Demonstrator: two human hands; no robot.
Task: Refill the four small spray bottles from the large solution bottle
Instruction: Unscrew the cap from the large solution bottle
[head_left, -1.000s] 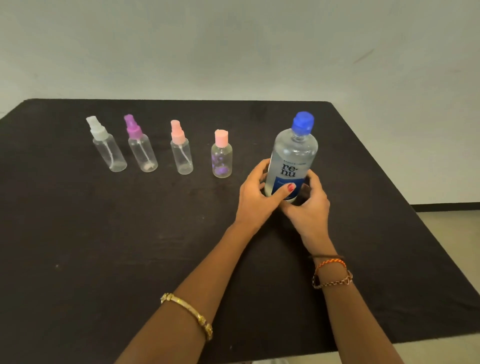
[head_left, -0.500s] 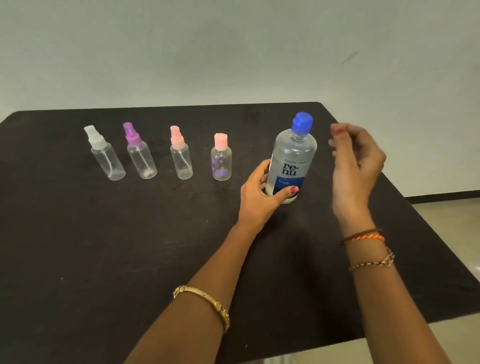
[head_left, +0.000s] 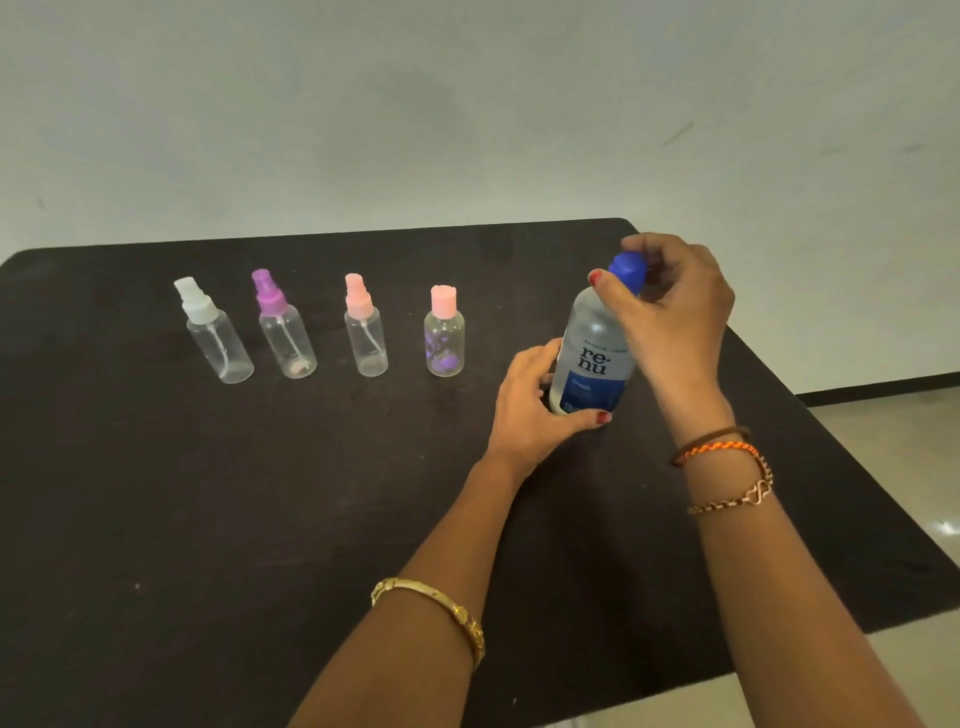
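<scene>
The large solution bottle (head_left: 592, 358) stands upright on the dark worktop (head_left: 208, 519), right of centre and nearer the right edge than the left. Its blue cap (head_left: 626, 267) is on the neck. The right hand (head_left: 670, 306) comes in from above and the side, thumb and fingers curled round the cap in a pinching grip. The left hand (head_left: 535, 410) wraps the bottle's lower body, its thumb across the front at the base and its fingers behind.

To the left of the big bottle, four small bottles stand in a row, apart from one another: a pink flip-cap bottle (head_left: 444, 332) nearest, then a pink spray bottle (head_left: 365, 327), a purple spray bottle (head_left: 284, 327) and a white spray bottle (head_left: 213, 335) at the far left. All four have their tops on and look nearly empty.

The worktop's back edge runs just behind the row, against a pale wall (head_left: 467, 104). The right edge slants down past the right wrist, with floor (head_left: 893, 431) beyond it. A broad stretch of bare worktop lies in front of the small bottles, left of the left forearm.
</scene>
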